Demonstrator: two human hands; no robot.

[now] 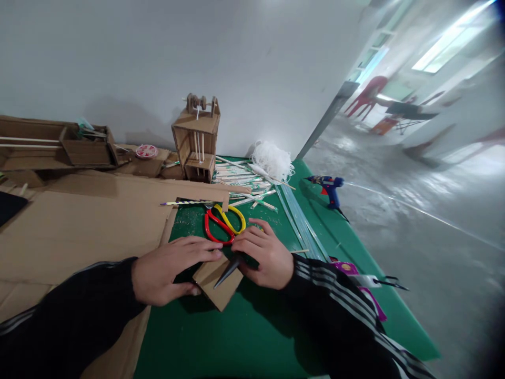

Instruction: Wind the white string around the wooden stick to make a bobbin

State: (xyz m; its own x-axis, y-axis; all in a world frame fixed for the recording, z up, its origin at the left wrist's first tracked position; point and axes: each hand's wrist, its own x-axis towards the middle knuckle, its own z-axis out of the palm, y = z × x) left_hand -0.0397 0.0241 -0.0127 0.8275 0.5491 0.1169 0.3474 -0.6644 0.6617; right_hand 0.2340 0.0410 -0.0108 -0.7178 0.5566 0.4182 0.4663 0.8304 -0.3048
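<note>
As the person's 2 hands bend in over the table, the small brown box-like cardboard piece [221, 297] lies between them, just under the fingers. The left hand [173, 271] is half open, its thumb at the card's left corner and its fingertips near the far edge; I can't tell if it pinches. The right hand [265, 255] is curled around a dark, smooth, pointed tool [228, 273], whose tip slants down across the card. I can't tell if the tip touches it.

Just past the hands sit shiny scissors with 1 red loop handle and 1 yellow loop handle [219, 239]. Beyond them are thin wooden sticks in shiny wrappers [246, 179], a fluffy bundle of white string [272, 159] and a tall brown cardboard tower [199, 126]. Long, clear plastic rods [302, 223] lie at the right, near a blue glue gun [331, 189].

A wide, flat brown cardboard sheet [90, 221] fills the left side. Smooth green tabletop [189, 342] shows on the near side of the small card, and its right edge slants beside the grey, shiny floor [394, 210].
</note>
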